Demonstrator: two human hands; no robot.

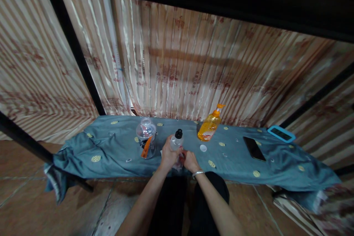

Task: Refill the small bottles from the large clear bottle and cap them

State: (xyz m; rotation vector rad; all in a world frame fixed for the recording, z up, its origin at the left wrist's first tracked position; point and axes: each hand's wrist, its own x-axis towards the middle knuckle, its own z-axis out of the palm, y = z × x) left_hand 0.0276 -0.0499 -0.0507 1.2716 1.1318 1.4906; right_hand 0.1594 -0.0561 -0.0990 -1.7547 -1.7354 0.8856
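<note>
My left hand (167, 156) is wrapped round a clear bottle with a black cap (177, 141), held upright near the front edge of the cloth-covered bench. Low on the same bottle, my right hand (190, 160) has its fingers bent in against the side; what they pinch there is hidden. A bracelet circles the right wrist. To the left stands a large clear plastic jug (146, 132) with an orange label strip. On the right are an orange pump bottle (209, 125) and a small white round lid (203, 148) lying flat.
A dark phone (254, 148) and a blue-framed tablet-like object (281, 133) lie on the bench's right side. The blue-grey cloth (107, 147) is rumpled at left. Black metal posts (74, 44) stand before the striped curtain (171, 62), with a dark beam overhead.
</note>
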